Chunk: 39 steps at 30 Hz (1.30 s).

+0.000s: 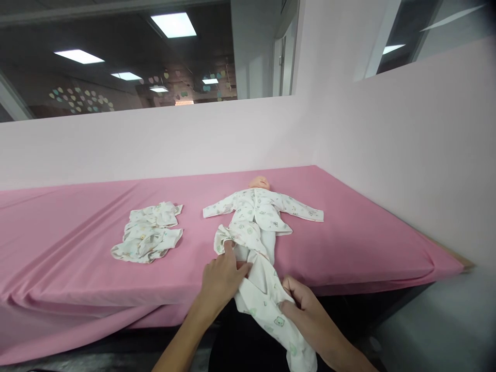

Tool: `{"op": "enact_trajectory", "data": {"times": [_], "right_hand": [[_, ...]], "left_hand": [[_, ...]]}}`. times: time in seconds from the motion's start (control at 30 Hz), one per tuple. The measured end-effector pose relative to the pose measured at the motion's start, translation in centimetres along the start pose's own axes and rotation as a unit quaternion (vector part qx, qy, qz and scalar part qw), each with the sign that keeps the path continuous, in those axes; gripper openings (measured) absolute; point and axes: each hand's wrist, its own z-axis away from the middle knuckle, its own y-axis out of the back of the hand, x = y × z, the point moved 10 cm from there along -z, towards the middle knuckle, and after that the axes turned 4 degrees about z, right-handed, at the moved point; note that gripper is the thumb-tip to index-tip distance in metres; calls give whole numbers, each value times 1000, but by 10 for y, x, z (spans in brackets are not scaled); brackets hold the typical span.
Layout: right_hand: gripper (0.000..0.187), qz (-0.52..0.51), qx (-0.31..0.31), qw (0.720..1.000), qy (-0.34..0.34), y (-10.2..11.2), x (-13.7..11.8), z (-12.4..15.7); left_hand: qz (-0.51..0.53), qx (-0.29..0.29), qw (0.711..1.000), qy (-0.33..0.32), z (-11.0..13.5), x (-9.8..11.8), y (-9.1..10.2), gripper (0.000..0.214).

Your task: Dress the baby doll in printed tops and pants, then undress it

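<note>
A baby doll (260, 182) lies on its back, its head toward the wall, wearing a white printed baby jacket (253, 209) with both sleeves stretched out sideways. White baby pants (267, 305) with green prints spread from the doll's lower body over the table's front edge. At the bunched upper part of these pants, my left hand (220, 276) is closed on the cloth beside the doll's leg. Lower down, my right hand (304, 310) pinches the pant leg, which hangs toward me. Most of the doll's legs are hidden by the cloth.
Pink cloth (349, 227) covers the table, with creases at the left and a drape over the front edge. Crumpled white printed baby clothes (151, 232) lie left of the doll. A pale wall (155, 144) with a window (124, 57) stands behind; another wall borders the right.
</note>
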Motion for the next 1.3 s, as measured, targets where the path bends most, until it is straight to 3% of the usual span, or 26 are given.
{"op": "enact_trajectory", "data": {"times": [0.13,0.27,0.4,0.47,0.6,0.67,0.8,0.93,1.07,1.2,1.3], "right_hand": [[24,-8,-17,1000,9,-8,0,0],[20,-37,-21,999,-2,-17,0,-1],[57,77,63,994,45,-11,-10,-6],[64,190,100,970,114,-14,-27,-6],[29,384,122,891,207,-35,-52,-2],[20,405,137,870,244,-41,-62,3],[23,374,130,858,326,-49,-78,13],[27,403,105,835,359,-59,-78,14],[35,433,72,804,400,-73,-69,19],[34,389,110,821,404,-58,-65,21],[32,300,130,873,361,-31,-62,12]], "left_hand": [[55,-46,997,1,-6,0,-5,61],[80,-44,996,10,-10,-4,-6,60],[177,-61,982,23,-9,-11,-11,61],[239,-78,967,27,-7,-12,-14,61],[314,-96,944,28,-3,-10,-16,59],[320,-101,942,24,-2,-9,-17,57],[309,-97,946,-1,-4,-9,-15,49],[320,-121,940,-2,-6,-10,-18,51],[341,-99,935,-6,-8,-9,-10,56],[372,-110,922,-9,-3,-4,-1,57],[366,-133,921,23,3,-5,2,63]]}}
